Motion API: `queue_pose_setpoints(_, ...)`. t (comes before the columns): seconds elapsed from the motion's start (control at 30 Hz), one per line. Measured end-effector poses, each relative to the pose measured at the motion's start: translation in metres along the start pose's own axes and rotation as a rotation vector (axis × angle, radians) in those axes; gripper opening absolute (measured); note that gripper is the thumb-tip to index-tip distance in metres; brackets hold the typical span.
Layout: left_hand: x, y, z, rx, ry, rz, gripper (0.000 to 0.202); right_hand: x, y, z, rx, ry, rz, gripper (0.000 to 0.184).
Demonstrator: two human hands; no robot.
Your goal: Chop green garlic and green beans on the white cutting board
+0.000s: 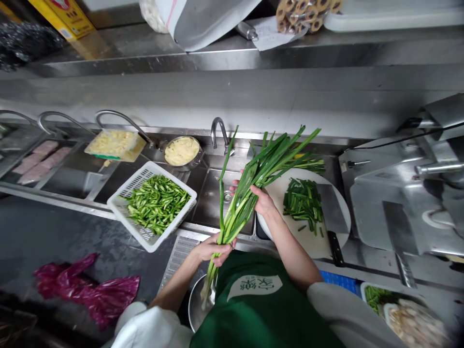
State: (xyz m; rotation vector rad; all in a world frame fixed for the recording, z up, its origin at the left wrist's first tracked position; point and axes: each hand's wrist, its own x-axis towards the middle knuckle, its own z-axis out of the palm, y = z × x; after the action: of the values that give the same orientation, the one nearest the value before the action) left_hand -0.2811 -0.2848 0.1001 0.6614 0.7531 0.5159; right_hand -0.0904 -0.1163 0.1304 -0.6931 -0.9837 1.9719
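Note:
A bunch of green garlic [250, 186], with long flat leaves and pale stems, is held slanting over the sink [206, 203]. My left hand [213, 249] is closed round its lower stems. Higher up, my right hand [264, 202] grips the leaves, its fingertips showing on the far side. The pale root ends hang over a metal bowl [195, 302] partly hidden by my green apron. To the right, cut green pieces [303, 203] lie on a round white chopping board [286, 232], beside a cleaver [331, 208]. More uncut greens [308, 163] rest at the board's back edge.
Left of the sink stands a white basket [148, 245] of sliced green peppers. Behind it are a bowl of pale slices [181, 151] and a plastic tub [136, 147]. A tap [216, 130] rises behind the sink. Another cleaver [398, 232] lies far right.

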Motion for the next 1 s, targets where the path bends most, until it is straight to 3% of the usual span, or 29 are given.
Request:
queue_pose_setpoints(0.13,-0.016,0.004,0.003,0.029,0.188,0.041,0.053,-0.007,-0.011,-0.032,-0.329,0.069,0.139,0.052)
queue_pose_setpoints(0.2,-0.021,0.003,0.003,0.058,0.285,0.067,0.053,-0.014,-0.022,-0.042,-0.624,0.218,0.158,0.046)
queue_pose_setpoints(0.27,-0.024,0.002,0.003,0.079,0.347,0.092,0.053,-0.021,-0.036,-0.038,-0.9,0.449,0.004,0.044)
queue_pose_setpoints(0.33,-0.024,0.0,0.003,0.072,0.383,0.114,0.054,-0.025,-0.05,-0.022,-1.056,0.633,-0.265,0.04)
queue_pose_setpoints(0.43,-0.023,-0.003,0.001,0.055,0.434,0.133,0.055,-0.027,-0.069,0.009,-1.094,0.8,-0.605,0.046)
queue_pose_setpoints(0.5,-0.022,-0.004,-0.002,0.07,0.459,0.14,0.054,-0.027,-0.073,0.025,-1.097,0.878,-0.713,0.043)
queue_pose_setpoints(0.57,-0.02,-0.004,-0.004,0.101,0.483,0.152,0.055,-0.025,-0.067,0.036,-1.16,0.733,-0.643,0.031)
queue_pose_setpoints(0.67,-0.017,-0.004,-0.005,0.132,0.534,0.167,0.057,-0.022,-0.036,0.048,-1.289,0.231,-0.297,0.029)
queue_pose_setpoints(0.7,-0.016,-0.004,-0.005,0.131,0.552,0.169,0.058,-0.02,-0.024,0.05,-1.315,0.129,-0.194,0.029)
queue_pose_setpoints(0.73,-0.014,-0.005,-0.005,0.126,0.565,0.169,0.058,-0.018,-0.012,0.052,-1.336,0.084,-0.123,0.028)
queue_pose_setpoints(0.83,-0.011,-0.008,-0.005,0.114,0.585,0.169,0.058,-0.008,0.017,0.053,-1.409,0.108,-0.043,0.022)
queue_pose_setpoints(1.0,-0.008,-0.018,-0.009,0.158,0.631,0.157,0.056,0.012,0.046,0.037,-1.525,0.053,0.09,0.026)
